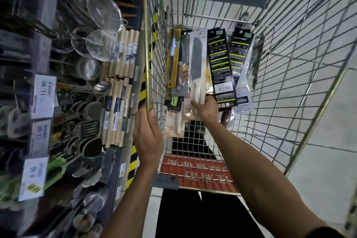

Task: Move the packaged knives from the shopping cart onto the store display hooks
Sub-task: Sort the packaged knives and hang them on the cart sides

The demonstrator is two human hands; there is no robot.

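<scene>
Eyes on the white-handled packaged knife [196,67]: it stands upright at the centre of the frame, inside the shopping cart [289,67], dark blade up, handle down. The right hand [204,107] has it by the bottom end, fingers curled round the pack's lower edge in a firm hold.

More packs crowd in on both sides, overlapping it. To its left a yellow-carded knife [172,58] leans against the cart's left wire wall. To its right stands a black pack [220,67] with yellow-green stripes, and a second black pack [240,50] is just beyond that. Lower left of the held knife sit a green-handled pack [173,100] and, under it, a pale pack [173,127], both against that same wall.

Over at left of centre, the left hand [147,137] is clamped on the cart's left top rail, fingers wrapped over the gold-coloured bar, thumb on the inner side.

Bottom centre, a red sign [197,170] with white characters sits behind the cart's near wire panel.

The left of the frame is store shelving, quite blurred. There are mesh strainers [102,9] at upper left and pale wooden sticks [119,67] in labelled sleeves. A metal ladle [102,87] and white price tags [43,94] show too. A yellow-and-black hazard stripe [143,89] runs right beside the cart.
</scene>
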